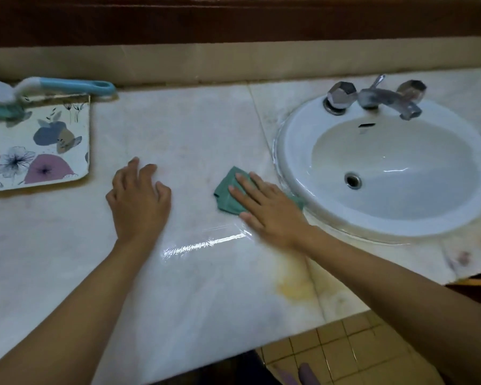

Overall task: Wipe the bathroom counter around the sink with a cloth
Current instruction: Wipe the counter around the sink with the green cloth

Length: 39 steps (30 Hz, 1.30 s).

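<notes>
A green cloth (228,191) lies on the pale marble counter (195,134), just left of the white oval sink (295,151). My right hand (270,208) lies flat on the cloth with straight fingers pointing up-left, pressing it onto the counter. Part of the cloth is hidden under the palm, and a corner shows by the sink rim. My left hand (139,201) rests on the bare counter to the left of the cloth, fingers relaxed and slightly spread, holding nothing. A wet shiny streak (203,244) glistens below the cloth.
A floral tray (39,145) sits at the far left with a blue-handled brush (75,86) on its back edge. A metal faucet with two knobs (375,97) stands behind the basin. A yellow stain (292,287) marks the counter near its front edge; tiled floor (345,354) lies below.
</notes>
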### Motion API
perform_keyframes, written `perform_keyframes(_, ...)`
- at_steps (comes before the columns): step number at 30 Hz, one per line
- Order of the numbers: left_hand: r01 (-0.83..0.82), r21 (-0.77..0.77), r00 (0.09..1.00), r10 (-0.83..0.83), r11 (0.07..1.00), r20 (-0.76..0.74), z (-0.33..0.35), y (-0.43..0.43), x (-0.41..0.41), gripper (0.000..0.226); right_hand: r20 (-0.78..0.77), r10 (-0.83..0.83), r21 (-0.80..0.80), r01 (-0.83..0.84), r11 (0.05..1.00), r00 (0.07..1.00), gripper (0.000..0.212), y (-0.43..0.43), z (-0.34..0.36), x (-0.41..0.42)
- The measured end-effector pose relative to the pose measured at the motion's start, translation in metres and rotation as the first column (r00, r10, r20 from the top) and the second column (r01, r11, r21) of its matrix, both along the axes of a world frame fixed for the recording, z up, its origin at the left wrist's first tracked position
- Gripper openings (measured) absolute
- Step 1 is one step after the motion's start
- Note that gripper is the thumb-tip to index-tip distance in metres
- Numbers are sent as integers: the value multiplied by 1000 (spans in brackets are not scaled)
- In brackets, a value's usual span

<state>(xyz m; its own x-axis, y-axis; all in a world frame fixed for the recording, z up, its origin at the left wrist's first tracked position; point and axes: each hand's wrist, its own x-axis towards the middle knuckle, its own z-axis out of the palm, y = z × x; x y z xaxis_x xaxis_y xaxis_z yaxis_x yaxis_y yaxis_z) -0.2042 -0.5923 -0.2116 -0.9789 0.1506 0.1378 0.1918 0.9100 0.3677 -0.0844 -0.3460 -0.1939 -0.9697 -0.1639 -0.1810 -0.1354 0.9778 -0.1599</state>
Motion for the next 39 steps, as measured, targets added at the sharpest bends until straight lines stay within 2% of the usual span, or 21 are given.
perform_keyframes(3,8,40,1000,-8,999,10,-1,-2,-1,43,41,73,-1,-73,997,997,56,20,4,66)
perform_keyframes(6,28,90,996,-35,996,85,2,-6,3,44,83,45,10,-46,999,996,59,38,9,88)
perform_keyframes(11,165,213,974,-193,963,118,12,-17,57,39,25,-268,-55,269,961,963,56,0,1,46)
perform_keyframes(13,211,269,961,-249,940,117,9,-20,86,44,1,-316,-50,316,947,949,55,-27,0,31)
perform_keyframes(16,217,302,955,-266,928,133,4,-20,108,48,-50,-237,-33,236,971,970,55,-56,-2,45)
perform_keyframes(19,218,263,957,-259,940,131,4,-20,112,49,-56,-98,-32,96,995,994,56,-65,-6,101)
perform_keyframes(21,225,238,958,-260,945,125,4,-20,114,48,-54,-99,-27,98,995,994,57,-48,-7,139)
perform_keyframes(24,230,208,958,-259,951,126,5,-18,116,47,-37,-289,-14,288,957,957,58,-16,-3,171)
perform_keyframes(27,188,222,960,-227,957,166,8,-14,115,52,-16,-516,-71,514,855,856,58,-20,-2,163)
perform_keyframes(29,157,243,957,-208,957,201,10,-11,113,48,-12,-604,-114,599,792,797,57,-44,-3,144)
perform_keyframes(31,122,241,952,-182,963,246,14,-6,109,45,-31,-594,-130,586,800,804,56,-68,-3,120)
perform_keyframes(34,32,232,947,-104,972,304,22,7,106,43,-33,-488,-133,481,867,872,55,-83,-6,78)
perform_keyframes(37,1,250,958,-72,968,277,27,24,118,55,-27,-392,-148,384,911,919,55,-66,-9,40)
perform_keyframes(39,18,248,967,-79,969,241,25,31,127,52,-26,-366,-135,359,923,930,55,-42,-11,28)
